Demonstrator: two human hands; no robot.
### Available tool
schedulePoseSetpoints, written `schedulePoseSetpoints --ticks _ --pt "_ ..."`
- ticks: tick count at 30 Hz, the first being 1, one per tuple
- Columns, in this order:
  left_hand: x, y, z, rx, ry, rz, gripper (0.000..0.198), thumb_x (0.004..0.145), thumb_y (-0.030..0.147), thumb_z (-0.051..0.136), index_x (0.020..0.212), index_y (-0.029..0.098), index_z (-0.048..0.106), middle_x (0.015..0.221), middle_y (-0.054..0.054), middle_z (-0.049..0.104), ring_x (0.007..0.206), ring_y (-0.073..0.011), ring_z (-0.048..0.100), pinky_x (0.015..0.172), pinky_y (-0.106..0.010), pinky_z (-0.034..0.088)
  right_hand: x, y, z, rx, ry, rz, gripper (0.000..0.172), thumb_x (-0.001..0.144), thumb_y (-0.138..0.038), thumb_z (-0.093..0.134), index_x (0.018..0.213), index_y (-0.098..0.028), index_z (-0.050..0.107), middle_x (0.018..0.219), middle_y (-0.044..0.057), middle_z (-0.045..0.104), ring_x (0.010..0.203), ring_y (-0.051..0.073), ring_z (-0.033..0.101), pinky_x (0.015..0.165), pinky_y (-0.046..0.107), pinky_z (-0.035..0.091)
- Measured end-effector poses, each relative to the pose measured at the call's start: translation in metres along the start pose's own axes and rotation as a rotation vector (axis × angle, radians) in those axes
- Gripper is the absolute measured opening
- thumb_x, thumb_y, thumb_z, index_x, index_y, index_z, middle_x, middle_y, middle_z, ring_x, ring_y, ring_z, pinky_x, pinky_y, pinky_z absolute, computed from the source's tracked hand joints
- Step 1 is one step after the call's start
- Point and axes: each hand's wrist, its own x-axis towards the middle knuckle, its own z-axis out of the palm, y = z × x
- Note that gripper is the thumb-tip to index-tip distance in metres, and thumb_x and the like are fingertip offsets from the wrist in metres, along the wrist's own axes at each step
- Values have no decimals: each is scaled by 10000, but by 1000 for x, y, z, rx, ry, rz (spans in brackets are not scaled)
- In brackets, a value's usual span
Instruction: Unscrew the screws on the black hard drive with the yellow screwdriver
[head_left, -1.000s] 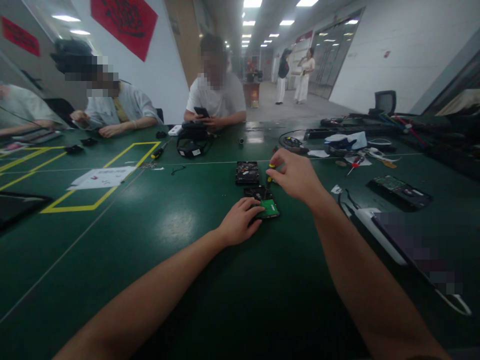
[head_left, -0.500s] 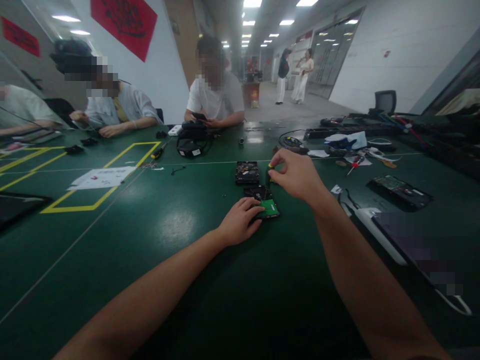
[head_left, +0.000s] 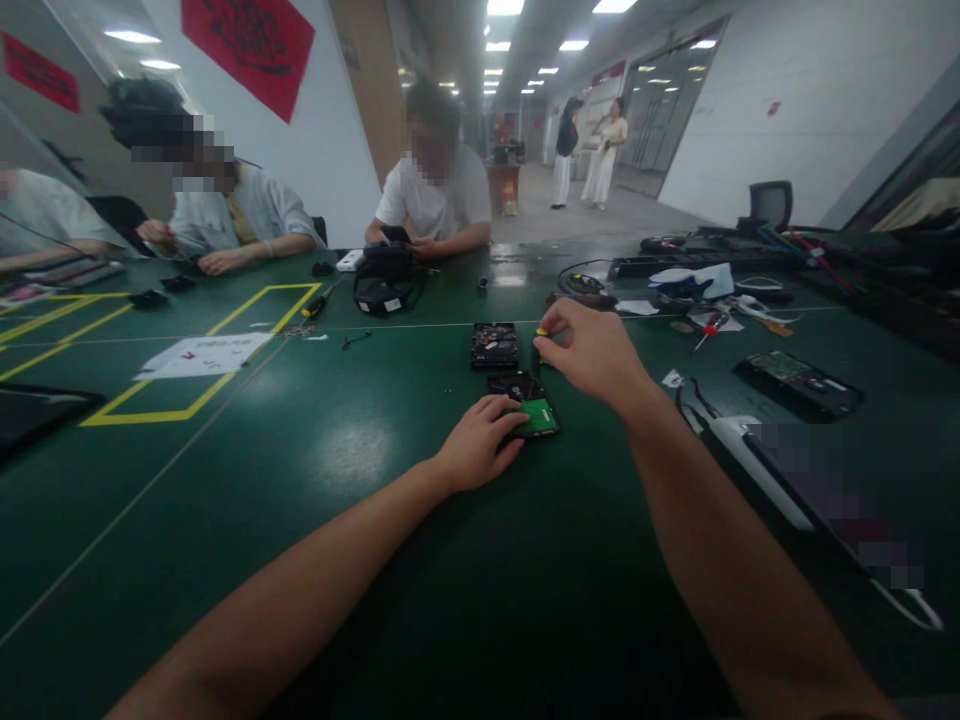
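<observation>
A hard drive with a green circuit board (head_left: 538,416) lies flat on the green table. My left hand (head_left: 484,442) steadies it, fingers over the board and thumb along the near edge. Pinched in the fingertips of my right hand (head_left: 596,350) is a small screwdriver (head_left: 536,350) with a yellow-topped dark handle. It stands upright over the far right part of the drive; its tip is too small to make out. Just behind, a second hard drive (head_left: 495,345) rests on the table, touched by neither hand.
To the right are a third drive (head_left: 799,383), a red-handled screwdriver (head_left: 711,328), cables and a white-edged device (head_left: 757,470). A black bag (head_left: 384,280) and a yellow-black screwdriver (head_left: 319,300) lie at the far side. A person in a white shirt (head_left: 442,195) sits opposite.
Both my hands and the drive stay in nearly the same place. The fingers of my right hand have shifted slightly on the screwdriver.
</observation>
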Motion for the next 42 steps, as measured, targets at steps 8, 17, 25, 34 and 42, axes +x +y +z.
schedulePoseSetpoints --ticks 8,17,25,34,42 --pt "0 1 -3 2 -4 0 423 980 274 660 1401 244 627 1428 -141 596 1374 -350 527 1148 -609 499 -1 -4 0 -135 20 29 123 934 -348 699 965 -232 674 912 75 775 792 246 703 748 385 484" --pt "-1 0 -1 -1 -5 -5 427 980 273 662 1404 247 626 1424 -136 596 1373 -344 529 1153 -607 497 0 -1 -3 -15 -8 -2 32 879 -233 694 909 -239 683 915 37 785 797 221 715 735 353 491" --pt "-1 -1 0 -3 0 -1 429 976 269 665 1402 235 628 1413 -143 602 1370 -347 526 1161 -599 490 0 -2 -1 -80 12 -8 56 899 -274 718 919 -232 688 896 45 780 778 227 700 731 353 463" --pt "0 -1 -1 1 6 5 414 978 273 660 1390 234 636 1409 -137 606 1360 -345 533 1154 -591 501 0 -4 0 -15 -21 -50 72 896 -240 705 967 -228 708 917 41 785 770 210 693 778 356 471" --pt "0 1 -1 -7 3 0 425 980 274 659 1403 242 627 1414 -138 601 1363 -348 530 1147 -605 502 1 0 0 -44 -2 -49 24 902 -234 702 923 -225 707 879 40 769 764 211 680 755 351 458"
